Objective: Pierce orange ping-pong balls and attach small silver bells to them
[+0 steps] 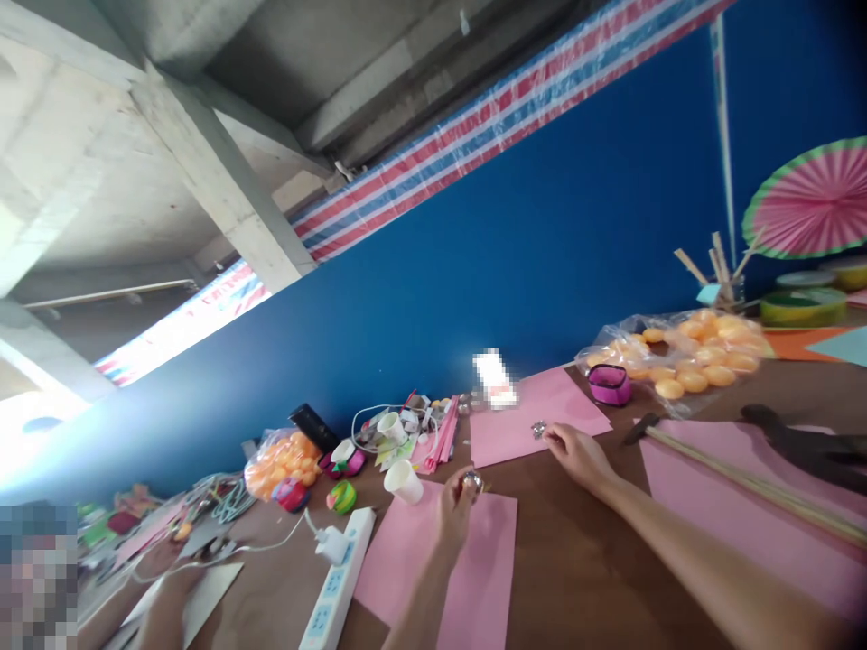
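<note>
My left hand (458,507) is closed round a small shiny silver ball (474,481), held above a sheet of pink paper (484,560). My right hand (577,459) has its fingers curled in a pinch at the near edge of another pink sheet (501,442). Just left of those fingertips lies a small cluster of silvery bits (539,430). Whatever the right fingers may hold is too small to make out. A white paper cup (404,482) stands to the left of my left hand.
A white power strip (339,582) with a plugged-in charger lies at left. A hammer (650,431), orange balls in a plastic bag (711,348) and a purple ring-shaped item (610,385) are at right. A lit phone (494,379) leans by the blue wall. Another person's arms (163,605) reach in at lower left.
</note>
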### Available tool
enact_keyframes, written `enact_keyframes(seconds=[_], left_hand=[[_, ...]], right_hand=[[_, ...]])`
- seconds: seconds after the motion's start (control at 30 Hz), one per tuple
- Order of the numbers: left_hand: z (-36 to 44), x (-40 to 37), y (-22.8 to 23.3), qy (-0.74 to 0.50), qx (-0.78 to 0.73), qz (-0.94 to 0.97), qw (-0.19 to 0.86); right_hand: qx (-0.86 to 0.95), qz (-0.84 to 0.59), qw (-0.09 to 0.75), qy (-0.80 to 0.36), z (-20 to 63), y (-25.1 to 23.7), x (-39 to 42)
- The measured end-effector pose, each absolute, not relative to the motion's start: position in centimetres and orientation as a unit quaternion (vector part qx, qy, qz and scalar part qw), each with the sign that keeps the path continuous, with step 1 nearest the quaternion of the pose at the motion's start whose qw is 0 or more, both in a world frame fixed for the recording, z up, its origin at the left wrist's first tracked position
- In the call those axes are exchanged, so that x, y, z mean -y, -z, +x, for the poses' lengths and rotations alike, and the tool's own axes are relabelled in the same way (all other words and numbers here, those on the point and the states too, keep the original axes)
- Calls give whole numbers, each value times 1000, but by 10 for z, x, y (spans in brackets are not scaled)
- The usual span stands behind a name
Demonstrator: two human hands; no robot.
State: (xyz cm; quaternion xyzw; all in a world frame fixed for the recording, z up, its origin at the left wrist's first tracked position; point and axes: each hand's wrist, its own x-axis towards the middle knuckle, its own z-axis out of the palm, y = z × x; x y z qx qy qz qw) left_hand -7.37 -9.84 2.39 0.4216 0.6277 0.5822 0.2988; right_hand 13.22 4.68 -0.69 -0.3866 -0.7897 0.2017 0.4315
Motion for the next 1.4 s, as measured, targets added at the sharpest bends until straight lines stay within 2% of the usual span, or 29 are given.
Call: enact_keyframes(seconds=[0.1,0.17,0.3,0.5,0.83,1.2,1.4], left_hand=[[-93,131,-25,-566,-646,442,258],[-103,151,-25,-502,-672,503,206],[-113,173,-20,-499,-690,495,172],[-114,169,-18,-523,-694,453,200],[-132,162,-20,-492,-725,456,160],[-131,153,-11,-550,-691,441,160],[-134,145,-24,-585,-671,425,160]], right_hand=[[794,-384,431,-190,132,10,-49],[797,-384,432,-174,131,13,-50],[799,-388,432,-158,132,15,-51],[799,-388,430,-164,135,11,-49],[804,-394,407,-179,135,11,-50],[807,-385,417,-165,134,13,-50],[801,-383,431,-162,133,11,-49]])
